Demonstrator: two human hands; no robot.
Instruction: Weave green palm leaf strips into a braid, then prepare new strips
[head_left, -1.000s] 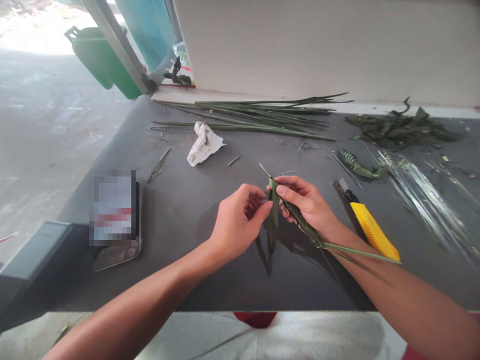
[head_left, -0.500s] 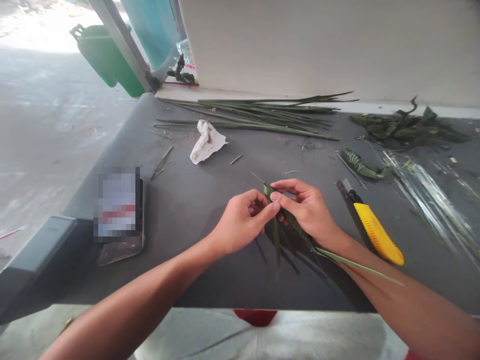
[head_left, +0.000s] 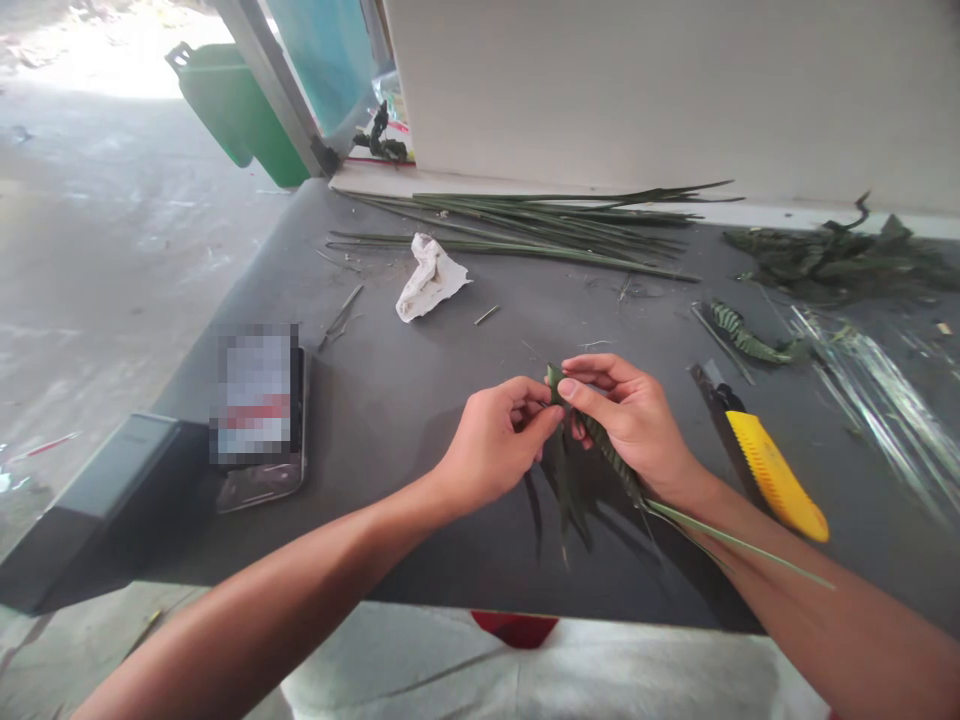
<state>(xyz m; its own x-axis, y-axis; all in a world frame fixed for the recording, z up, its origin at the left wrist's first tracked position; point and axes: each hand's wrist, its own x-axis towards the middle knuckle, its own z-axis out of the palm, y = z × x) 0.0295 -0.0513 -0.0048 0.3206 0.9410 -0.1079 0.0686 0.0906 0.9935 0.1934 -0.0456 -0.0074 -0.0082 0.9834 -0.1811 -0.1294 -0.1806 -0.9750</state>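
Note:
Between my two hands is a woven green leaf piece (head_left: 613, 462), with its folded tip pointing away from me and a long thin stem trailing back over my right forearm. My right hand (head_left: 628, 410) wraps around it, thumb and fingers pinching near the tip. Thumb and fingertips of my left hand (head_left: 499, 430) pinch the leaf at the same end, from the left side. Loose leaf strips (head_left: 568, 500) dangle below the fingers. To the right lies a yellow-handled utility knife (head_left: 776, 475). Beyond it rests another woven leaf piece (head_left: 742, 335), curved and banded.
Long green leaf strips (head_left: 540, 225) lie along the back of the grey table (head_left: 390, 400). A crumpled tissue (head_left: 431, 285) sits before them. A phone (head_left: 262, 480) is at left, a dark leaf pile (head_left: 840, 255) at back right, and clear plastic strips (head_left: 877, 400) lie at right.
The whole view has shifted, so the table's things appear further right. Both hands stay pinched on the woven leaf piece; the fingers have moved only slightly at its tip.

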